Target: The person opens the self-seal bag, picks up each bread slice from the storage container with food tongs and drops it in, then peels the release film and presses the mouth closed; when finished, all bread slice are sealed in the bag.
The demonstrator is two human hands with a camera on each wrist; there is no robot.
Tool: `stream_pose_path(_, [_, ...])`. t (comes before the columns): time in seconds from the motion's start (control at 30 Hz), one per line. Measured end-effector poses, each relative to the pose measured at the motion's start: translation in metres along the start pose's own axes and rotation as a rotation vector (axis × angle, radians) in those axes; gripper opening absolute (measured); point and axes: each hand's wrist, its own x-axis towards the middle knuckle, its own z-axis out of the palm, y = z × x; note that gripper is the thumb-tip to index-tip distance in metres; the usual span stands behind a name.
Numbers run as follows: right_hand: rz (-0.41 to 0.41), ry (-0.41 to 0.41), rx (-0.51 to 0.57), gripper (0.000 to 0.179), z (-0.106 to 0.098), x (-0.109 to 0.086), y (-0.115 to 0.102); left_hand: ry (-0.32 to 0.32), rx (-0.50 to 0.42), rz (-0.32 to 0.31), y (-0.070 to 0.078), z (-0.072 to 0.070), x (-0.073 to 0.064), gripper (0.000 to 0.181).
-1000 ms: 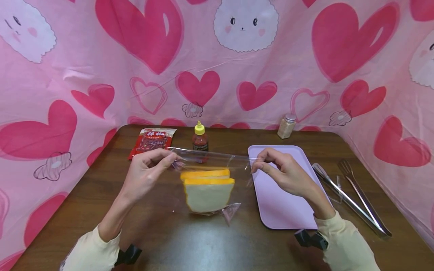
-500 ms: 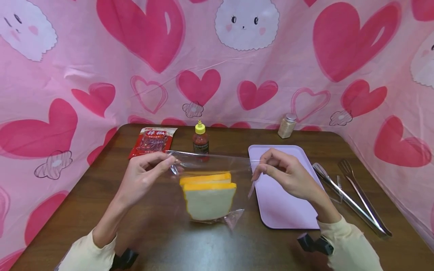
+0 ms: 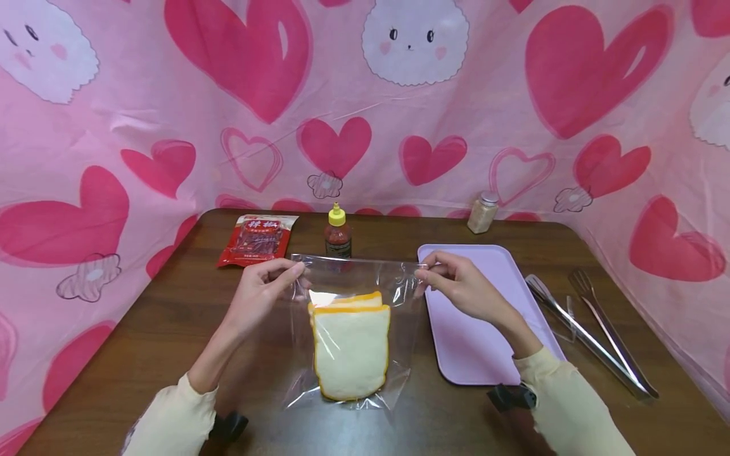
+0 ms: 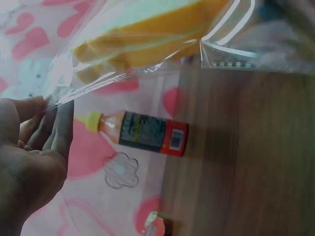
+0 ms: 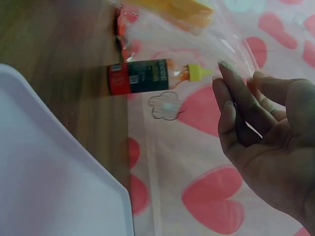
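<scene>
A clear plastic bag (image 3: 353,278) hangs between my two hands, stretched along its top edge. Inside it stand bread slices (image 3: 351,351) with orange-yellow crusts, one in front of the other. My left hand (image 3: 265,288) pinches the bag's upper left corner between thumb and fingers. At the upper right corner my right hand (image 3: 459,285) pinches the film the same way. In the left wrist view the bread (image 4: 147,39) shows through the film above the left hand (image 4: 37,142). The right wrist view has the right hand (image 5: 266,118) at the bag's edge, thumb against fingers.
Behind the bag stands a sauce bottle (image 3: 338,234) with a yellow cap. A red packet (image 3: 256,240) lies back left. A lilac tray (image 3: 473,342) is at the right, with metal tongs (image 3: 587,342) and a slotted metal utensil (image 3: 613,329) beyond. A small jar (image 3: 482,213) stands at the back.
The bag has swung from tilted to nearly upright, so the front slice's full face now shows. My hands have come slightly closer together, still pinching the corners.
</scene>
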Motion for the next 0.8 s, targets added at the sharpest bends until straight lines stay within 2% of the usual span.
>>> stream_pose_path(0.2, [0.095, -0.003, -0.049, 0.01, 0.003, 0.017, 0.011, 0.01, 0.021, -0.066, -0.015, 0.0, 0.019, 0.031])
stream_pose_path(0.37, [0.148, -0.058, -0.034, 0.013, 0.009, 0.03, 0.023, 0.046, 0.182, -0.139, -0.03, 0.0, 0.027, 0.033])
stream_pose_path(0.43, [0.173, -0.069, -0.041, 0.013, 0.012, 0.034, 0.028, 0.038, 0.208, -0.18, -0.037, 0.0, 0.03, 0.035])
stream_pose_path(0.6, [0.217, -0.087, -0.086, 0.016, 0.021, 0.043, 0.039, -0.003, 0.14, -0.269, -0.055, 0.002, 0.035, 0.037])
stream_pose_path(0.8, [0.237, -0.099, -0.115, 0.016, 0.029, 0.049, 0.048, -0.012, 0.066, -0.317, -0.07, 0.005, 0.039, 0.034])
